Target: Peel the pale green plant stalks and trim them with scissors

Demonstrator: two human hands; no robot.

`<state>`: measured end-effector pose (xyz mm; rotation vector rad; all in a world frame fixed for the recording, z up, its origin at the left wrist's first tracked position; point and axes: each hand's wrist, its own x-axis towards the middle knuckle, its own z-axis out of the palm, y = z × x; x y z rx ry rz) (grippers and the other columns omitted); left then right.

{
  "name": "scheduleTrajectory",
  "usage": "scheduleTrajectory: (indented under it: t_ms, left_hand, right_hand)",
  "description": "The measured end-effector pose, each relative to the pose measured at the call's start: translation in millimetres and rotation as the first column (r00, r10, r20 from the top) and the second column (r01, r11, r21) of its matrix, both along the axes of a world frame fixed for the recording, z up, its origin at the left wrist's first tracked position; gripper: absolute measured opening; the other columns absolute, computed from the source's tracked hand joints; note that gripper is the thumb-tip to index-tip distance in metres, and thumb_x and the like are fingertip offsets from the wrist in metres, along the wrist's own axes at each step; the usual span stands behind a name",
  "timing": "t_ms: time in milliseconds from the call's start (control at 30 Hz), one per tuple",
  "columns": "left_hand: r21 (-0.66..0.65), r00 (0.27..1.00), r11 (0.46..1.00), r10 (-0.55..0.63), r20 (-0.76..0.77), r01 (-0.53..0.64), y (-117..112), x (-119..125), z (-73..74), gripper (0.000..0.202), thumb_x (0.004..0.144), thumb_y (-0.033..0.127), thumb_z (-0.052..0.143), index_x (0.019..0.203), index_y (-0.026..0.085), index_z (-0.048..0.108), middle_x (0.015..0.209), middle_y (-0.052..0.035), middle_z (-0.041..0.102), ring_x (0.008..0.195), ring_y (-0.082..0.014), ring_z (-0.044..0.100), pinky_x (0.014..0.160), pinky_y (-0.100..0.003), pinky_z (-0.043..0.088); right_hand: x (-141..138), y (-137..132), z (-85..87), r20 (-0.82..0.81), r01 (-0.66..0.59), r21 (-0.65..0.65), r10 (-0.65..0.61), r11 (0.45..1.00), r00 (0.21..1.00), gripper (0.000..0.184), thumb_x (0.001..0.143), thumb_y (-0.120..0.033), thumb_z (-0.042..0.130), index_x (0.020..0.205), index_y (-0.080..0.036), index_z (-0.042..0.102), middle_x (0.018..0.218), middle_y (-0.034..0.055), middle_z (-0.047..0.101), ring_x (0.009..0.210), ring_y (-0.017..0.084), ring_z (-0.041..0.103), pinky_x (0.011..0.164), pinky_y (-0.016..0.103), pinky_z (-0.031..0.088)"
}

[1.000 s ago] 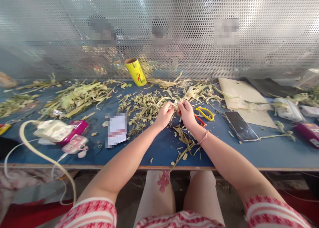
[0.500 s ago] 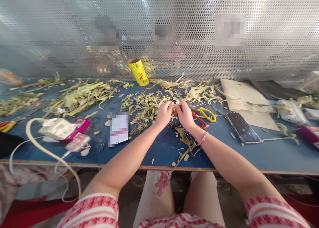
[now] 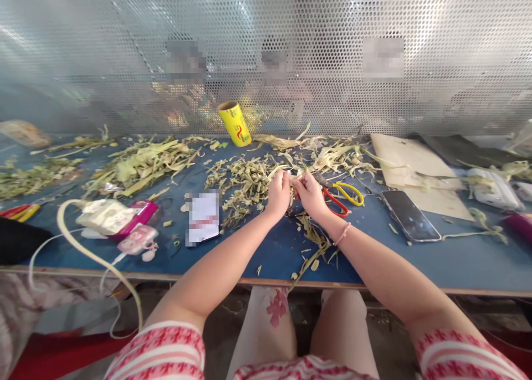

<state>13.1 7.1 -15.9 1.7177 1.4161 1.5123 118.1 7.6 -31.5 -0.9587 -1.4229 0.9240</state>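
Observation:
My left hand [image 3: 278, 194] and my right hand [image 3: 310, 194] meet over the middle of the blue table [image 3: 415, 258]. Both are pinched closed on a pale dried leaf strip [image 3: 293, 180] held between them. Just beyond the fingers lies a heap of cut green-yellow leaf pieces [image 3: 245, 183]. Scissors with a red and a yellow handle [image 3: 343, 194] lie just right of my right hand. More leaf scraps [image 3: 311, 241] lie under my right wrist, near the table's front edge.
A yellow roll [image 3: 235, 124] stands at the back by the perforated metal screen [image 3: 266, 53]. Long leaf strips [image 3: 141, 161] pile at the left. A phone [image 3: 410, 215] and cardboard [image 3: 415, 167] lie to the right; a white card [image 3: 203, 216], pink items [image 3: 137, 225] and a cable [image 3: 83, 247] to the left.
Both hands have stayed together on the strip, with small finger movements. The view has shifted slightly, so everything sits a little further right and lower.

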Motion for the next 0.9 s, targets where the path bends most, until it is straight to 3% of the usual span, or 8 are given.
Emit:
scheduleTrajectory:
  t_ms: [200,467,667,900]
  left_hand:
    - [0.015,0.995,0.996,-0.086,-0.045,0.086,3,-2,2.5,0.033,0.092,0.034,0.046,0.063,0.021,0.036,0.056,0.0030,0.039,0.055,-0.0118,0.040,0.057,-0.026,0.030]
    - [-0.014,0.996,0.996,-0.089,-0.030,0.088,3,0,1.4,0.029,0.090,0.024,0.046,0.063,0.020,0.037,0.055,0.0041,0.039,0.054,-0.0111,0.038,0.058,-0.026,0.029]
    - [-0.032,0.999,0.999,-0.019,0.050,0.020,11,-2,-4.5,0.031,0.091,0.029,0.046,0.062,0.020,0.040,0.057,0.0026,0.041,0.059,-0.0122,0.042,0.060,-0.026,0.032]
    - [-0.017,0.981,0.999,-0.042,0.190,0.047,21,-2,-17.3,0.039,0.089,0.047,0.047,0.062,0.020,0.041,0.057,0.0024,0.041,0.057,-0.0117,0.044,0.057,-0.025,0.036]
  right_hand:
    - [4,7,-3.0,-0.025,0.078,-0.015,-0.078,0.997,0.997,0.026,0.083,-0.043,0.055,0.071,-0.025,0.041,0.049,-0.0074,0.045,0.046,0.012,0.044,0.049,0.025,0.036]
    - [2,6,-0.4,-0.133,0.040,-0.030,-0.043,0.999,0.990,0.029,0.080,-0.046,0.056,0.070,-0.025,0.039,0.048,-0.0083,0.042,0.044,0.010,0.039,0.047,0.025,0.033]
    - [4,10,-6.7,-0.037,0.084,0.032,-0.083,0.996,0.996,0.026,0.083,-0.042,0.054,0.071,-0.024,0.039,0.052,-0.0073,0.044,0.048,0.011,0.040,0.050,0.025,0.034]
    - [5,10,-8.6,0.015,0.090,0.064,-0.091,0.994,0.996,0.023,0.084,-0.040,0.052,0.073,-0.024,0.040,0.054,-0.0063,0.045,0.050,0.011,0.042,0.051,0.024,0.034]
